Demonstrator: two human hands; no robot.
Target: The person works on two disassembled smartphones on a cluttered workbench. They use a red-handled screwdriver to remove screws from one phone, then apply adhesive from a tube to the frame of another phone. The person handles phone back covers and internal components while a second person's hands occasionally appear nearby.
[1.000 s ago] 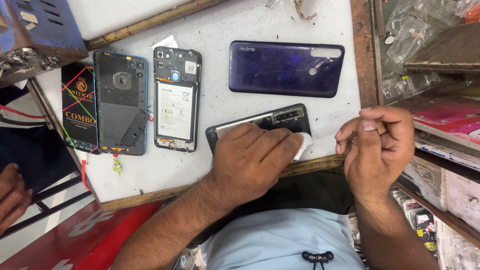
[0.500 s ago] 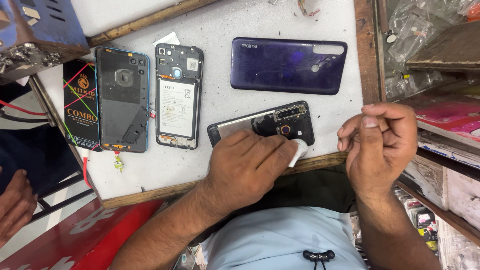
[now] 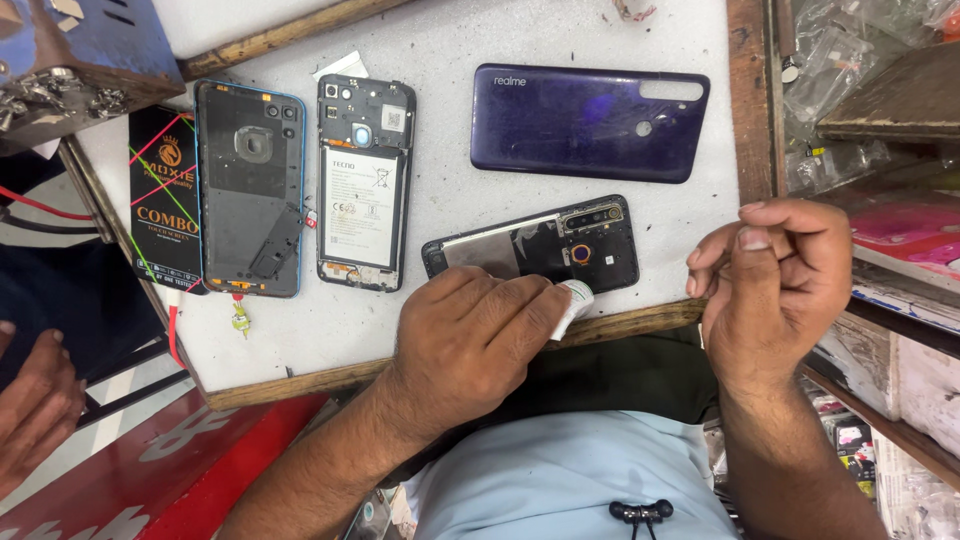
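Fingers of the left hand (image 3: 470, 335) curl over the near edge of an opened black phone body with its camera ring exposed (image 3: 560, 250), pinching a small white wad, cloth or tissue (hard to tell which) (image 3: 573, 300), against it. Wiping well here, I judge, calls for light, short strokes that stay off the camera ring, with the palm steadying the body on the grey worktop (image 3: 440, 120). To the right, apart from the phone, the right hand (image 3: 770, 275) hovers with fingers bunched; whether they hold anything, I cannot tell. Just beyond the left hand's knuckles lies that phone body. Farther off rests a glossy purple plastic back cover (image 3: 590, 120), and to the left a second opened handset with its white-labelled battery showing (image 3: 363, 185).
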